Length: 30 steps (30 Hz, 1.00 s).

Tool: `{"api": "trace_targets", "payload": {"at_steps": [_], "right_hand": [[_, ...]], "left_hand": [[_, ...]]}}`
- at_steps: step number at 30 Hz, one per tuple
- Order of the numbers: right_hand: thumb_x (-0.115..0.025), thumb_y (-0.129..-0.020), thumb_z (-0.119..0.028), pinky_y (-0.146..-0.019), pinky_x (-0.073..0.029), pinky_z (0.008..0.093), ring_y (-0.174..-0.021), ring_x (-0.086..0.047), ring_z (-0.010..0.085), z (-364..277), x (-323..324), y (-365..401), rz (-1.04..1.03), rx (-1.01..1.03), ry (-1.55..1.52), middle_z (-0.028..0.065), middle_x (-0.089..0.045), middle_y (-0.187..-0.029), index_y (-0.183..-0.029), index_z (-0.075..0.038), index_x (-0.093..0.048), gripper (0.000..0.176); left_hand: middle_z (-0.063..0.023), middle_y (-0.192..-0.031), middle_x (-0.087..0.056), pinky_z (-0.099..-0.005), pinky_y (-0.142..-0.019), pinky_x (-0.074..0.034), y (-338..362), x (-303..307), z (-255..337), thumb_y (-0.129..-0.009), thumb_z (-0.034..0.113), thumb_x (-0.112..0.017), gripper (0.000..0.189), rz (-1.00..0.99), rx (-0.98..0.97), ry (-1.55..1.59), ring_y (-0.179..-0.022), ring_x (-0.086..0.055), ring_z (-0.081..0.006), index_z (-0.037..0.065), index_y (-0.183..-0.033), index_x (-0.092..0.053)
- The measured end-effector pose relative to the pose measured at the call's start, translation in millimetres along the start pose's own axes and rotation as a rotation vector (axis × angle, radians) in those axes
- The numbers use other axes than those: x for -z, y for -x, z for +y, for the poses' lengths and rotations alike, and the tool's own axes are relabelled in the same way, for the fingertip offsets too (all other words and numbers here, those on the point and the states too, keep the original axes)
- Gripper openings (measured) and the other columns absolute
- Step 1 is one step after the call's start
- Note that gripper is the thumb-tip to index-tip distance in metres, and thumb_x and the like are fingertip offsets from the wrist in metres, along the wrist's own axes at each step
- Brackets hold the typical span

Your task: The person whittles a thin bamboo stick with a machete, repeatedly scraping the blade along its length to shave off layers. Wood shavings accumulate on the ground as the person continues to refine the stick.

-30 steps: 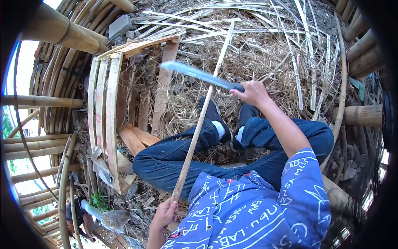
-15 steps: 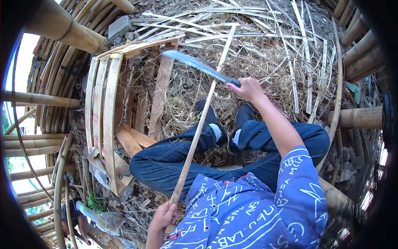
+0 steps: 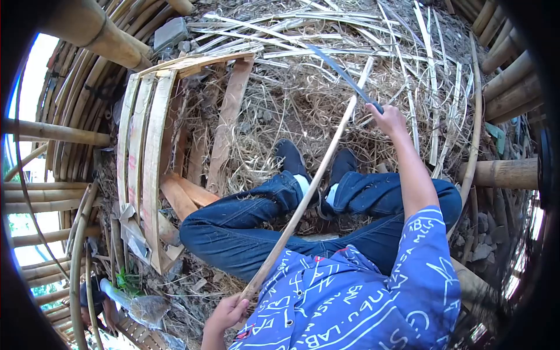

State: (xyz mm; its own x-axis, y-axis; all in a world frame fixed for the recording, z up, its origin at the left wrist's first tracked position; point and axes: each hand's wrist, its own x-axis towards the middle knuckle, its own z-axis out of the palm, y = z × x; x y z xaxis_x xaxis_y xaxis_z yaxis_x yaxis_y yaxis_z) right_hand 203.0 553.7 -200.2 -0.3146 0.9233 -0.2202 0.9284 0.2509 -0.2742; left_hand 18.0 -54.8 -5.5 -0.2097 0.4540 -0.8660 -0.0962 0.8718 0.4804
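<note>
A long, narrow bamboo strip [image 3: 309, 192] slants up and to the right across my lap. My left hand [image 3: 227, 313] is closed around its near end, beside my shirt. Its pale far end reaches out over the shavings. In my right hand [image 3: 389, 119], fingers wrapped round the dark handle, is a long-bladed machete [image 3: 337, 70]. The blade points away and to the left, overlapping the strip close to its far end. Both my legs are folded, and the strip passes above them.
Curly bamboo shavings [image 3: 315, 111] cover the ground ahead, with pale split strips [image 3: 434, 87] beyond and to the right. A wooden crate [image 3: 154, 151] stands at left, near a grey block [image 3: 170, 34]. Bamboo poles surround the spot. Another person [image 3: 100, 303] is at lower left.
The machete has swung right and its blade now points more steeply away. The strip's far end has shifted right and nearer, while my left hand keeps its hold, slightly lower.
</note>
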Motion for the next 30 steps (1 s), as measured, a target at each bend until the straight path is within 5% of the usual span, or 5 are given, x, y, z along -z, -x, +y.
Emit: {"api": "trace_targets", "payload": {"at_steps": [13,18,20,25,30], "right_hand": [[-0.056,-0.082,-0.073,-0.066,-0.054,0.0476,-0.068,-0.069,0.0353,-86.3,9.3,97.6,-0.122,0.522,-0.182,0.0153,-0.067,-0.067,-0.078,-0.012,-0.073,0.064],[-0.056,-0.082,-0.073,-0.069,-0.054,0.0469,-0.069,-0.069,0.0369,-102.8,-5.1,146.3,-0.289,0.471,-0.295,0.0165,-0.067,-0.066,-0.08,-0.012,-0.075,0.063],[-0.056,-0.083,-0.072,-0.069,-0.054,0.0473,-0.07,-0.068,0.0383,-104.2,-13.4,165.5,-0.371,0.468,-0.296,0.0173,-0.067,-0.067,-0.079,-0.011,-0.075,0.063],[-0.056,-0.083,-0.071,-0.068,-0.053,0.0485,-0.07,-0.067,0.0395,-112.0,-38.1,210.7,-0.455,0.51,-0.331,0.0193,-0.066,-0.067,-0.072,-0.009,-0.071,0.065],[-0.057,-0.084,-0.067,-0.063,-0.052,0.048,-0.065,-0.065,0.0403,-128.8,-47.0,242.8,-0.503,0.6,-0.389,0.0197,-0.064,-0.063,-0.067,-0.005,-0.067,0.065]], "left_hand": [[-0.0011,-0.065,-0.056,-0.0255,-0.047,-0.044,-38.8,5.1,26.2,-0.096,0.015,-0.062,0.018,-0.037,0.007,0.216,-0.052,-0.052,-0.0083,-0.001,-0.09,-0.058],[-0.0018,-0.065,-0.059,-0.0289,-0.051,-0.046,-75.1,6.2,12.3,-0.09,0.019,-0.071,0.024,0.003,0.079,0.299,-0.055,-0.055,-0.0095,-0.001,-0.082,-0.061],[-0.0018,-0.068,-0.062,-0.0325,-0.053,-0.047,-86.3,6.7,10.6,-0.087,0.023,-0.074,0.03,0.176,-0.027,-0.088,-0.058,-0.056,-0.0116,-0.003,-0.082,-0.06],[-0.0295,-0.079,-0.064,-0.0476,-0.065,-0.049,-95.1,4.5,44.0,-0.086,0.023,-0.07,0.031,0.449,-0.173,-0.276,-0.079,-0.064,-0.0465,-0.001,-0.093,-0.052],[-0.026,-0.074,-0.062,-0.0496,-0.062,-0.046,-112.4,4.0,37.6,-0.087,0.025,-0.067,0.033,0.431,-0.282,-0.385,-0.075,-0.065,-0.0441,-0.001,-0.09,-0.047]]}}
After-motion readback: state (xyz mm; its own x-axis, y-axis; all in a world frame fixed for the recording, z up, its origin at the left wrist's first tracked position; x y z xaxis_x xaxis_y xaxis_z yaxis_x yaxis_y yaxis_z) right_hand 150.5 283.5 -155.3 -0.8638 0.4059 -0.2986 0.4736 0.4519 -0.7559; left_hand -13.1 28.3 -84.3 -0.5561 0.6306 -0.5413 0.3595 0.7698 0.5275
